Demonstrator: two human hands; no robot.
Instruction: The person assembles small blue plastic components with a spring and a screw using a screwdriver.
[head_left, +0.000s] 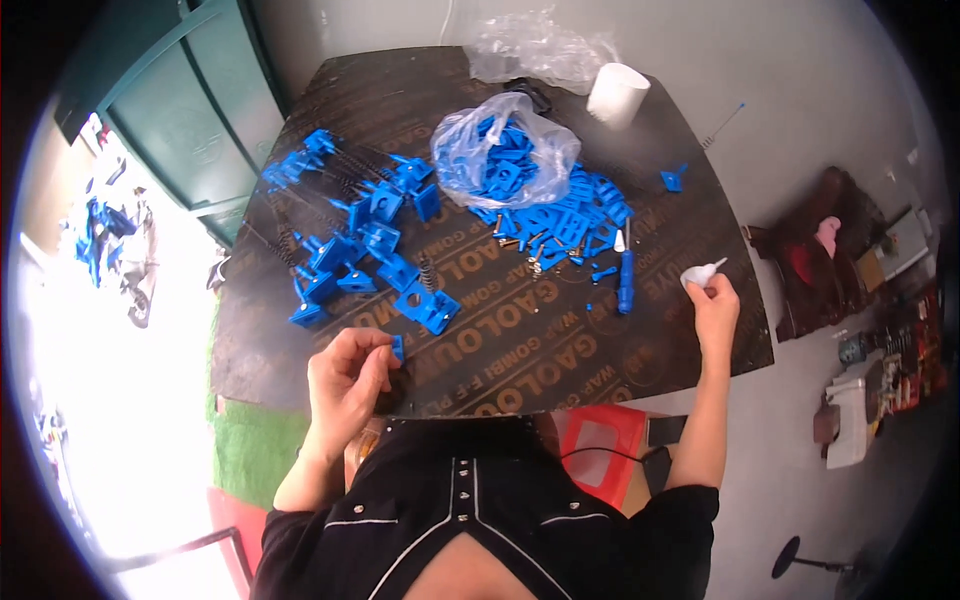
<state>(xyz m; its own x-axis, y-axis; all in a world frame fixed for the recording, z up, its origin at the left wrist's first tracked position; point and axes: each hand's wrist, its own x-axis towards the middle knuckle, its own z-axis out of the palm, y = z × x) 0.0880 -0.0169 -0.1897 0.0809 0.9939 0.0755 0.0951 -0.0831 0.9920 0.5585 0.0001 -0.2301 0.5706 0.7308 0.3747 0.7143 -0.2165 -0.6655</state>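
Fingers of my left hand curl in toward the palm near the front edge of the dark board, pinching a small blue plastic piece between thumb and fingertips; the piece stands roughly upright, its long axis running away from me toward the far side of the board. My left forearm comes up from the lower edge, bent at the elbow. My right hand is stretched out to the board's right edge, arm nearly straight, closed around a small white squeeze bottle whose thin nozzle points up and to the right. Between my hands lie assembled blue brackets with springs, and farther off a clear bag of blue parts.
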